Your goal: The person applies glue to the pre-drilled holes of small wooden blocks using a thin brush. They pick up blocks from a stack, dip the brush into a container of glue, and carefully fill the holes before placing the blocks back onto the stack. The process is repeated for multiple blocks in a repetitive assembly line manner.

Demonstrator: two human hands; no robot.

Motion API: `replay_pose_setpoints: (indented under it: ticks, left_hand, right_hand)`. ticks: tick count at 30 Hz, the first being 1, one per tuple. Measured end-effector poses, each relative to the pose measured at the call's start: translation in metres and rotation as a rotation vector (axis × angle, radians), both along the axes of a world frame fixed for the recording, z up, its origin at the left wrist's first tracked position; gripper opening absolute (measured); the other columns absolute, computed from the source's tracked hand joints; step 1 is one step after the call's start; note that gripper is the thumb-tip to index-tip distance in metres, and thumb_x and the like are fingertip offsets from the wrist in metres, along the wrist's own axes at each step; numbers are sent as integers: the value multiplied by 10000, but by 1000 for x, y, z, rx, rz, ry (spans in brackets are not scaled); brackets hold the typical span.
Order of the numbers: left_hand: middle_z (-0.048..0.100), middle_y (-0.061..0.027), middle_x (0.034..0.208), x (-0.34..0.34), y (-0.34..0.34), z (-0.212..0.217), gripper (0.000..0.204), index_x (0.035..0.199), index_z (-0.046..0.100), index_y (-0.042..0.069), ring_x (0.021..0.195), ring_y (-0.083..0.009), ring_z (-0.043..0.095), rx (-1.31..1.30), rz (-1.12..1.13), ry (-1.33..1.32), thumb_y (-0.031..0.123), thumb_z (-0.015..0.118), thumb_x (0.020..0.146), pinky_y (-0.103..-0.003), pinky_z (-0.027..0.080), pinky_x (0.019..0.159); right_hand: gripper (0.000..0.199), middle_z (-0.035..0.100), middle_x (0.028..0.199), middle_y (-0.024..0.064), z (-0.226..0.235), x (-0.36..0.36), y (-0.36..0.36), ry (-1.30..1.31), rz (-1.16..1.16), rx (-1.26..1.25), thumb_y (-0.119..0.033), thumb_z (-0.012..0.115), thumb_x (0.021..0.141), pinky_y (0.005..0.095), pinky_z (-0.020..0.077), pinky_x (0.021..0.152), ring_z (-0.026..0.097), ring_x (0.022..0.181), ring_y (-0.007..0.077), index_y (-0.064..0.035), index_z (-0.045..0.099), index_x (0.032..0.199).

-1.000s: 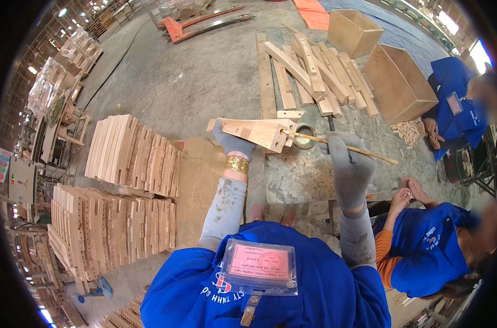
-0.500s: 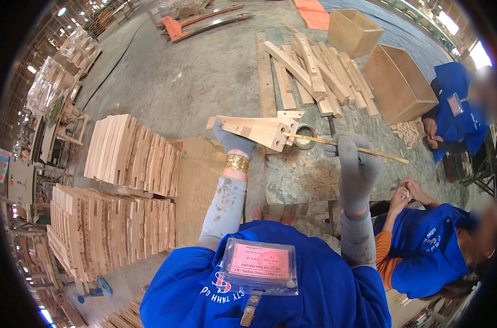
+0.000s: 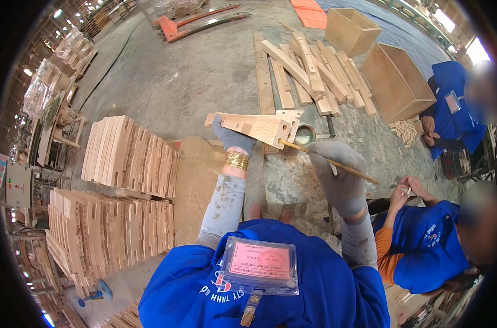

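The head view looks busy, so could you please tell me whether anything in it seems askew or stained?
The wooden strips lie crisscrossed on the work surface, unlike the neat stacks at left; the surface's near part is blotched, and the wearer's left sleeve is spotted. I cannot tell whether these marks are fresh.

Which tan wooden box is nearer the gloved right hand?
The tan wooden box beside the pale wooden pegs; the other wooden box sits farther from the grey-gloved right hand, near the orange sheet.
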State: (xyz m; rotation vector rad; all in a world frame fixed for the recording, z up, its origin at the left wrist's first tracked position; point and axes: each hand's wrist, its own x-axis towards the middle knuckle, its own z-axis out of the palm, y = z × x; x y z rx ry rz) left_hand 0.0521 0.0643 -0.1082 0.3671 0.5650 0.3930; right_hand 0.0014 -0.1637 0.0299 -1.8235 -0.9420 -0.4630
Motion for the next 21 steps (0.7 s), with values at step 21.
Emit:
replay_pose_setpoints:
  ticks: [21]
  left_hand:
    - [533, -79, 1083, 33, -41, 26, 492, 1062, 524, 135, 978, -283, 523, 109, -13, -45, 530, 450, 777, -443, 438, 845]
  right_hand:
    - [175, 649, 944, 110, -17, -13, -51, 267, 21, 311, 105, 584, 770, 282, 518, 717, 632, 888, 195, -12, 627, 891]
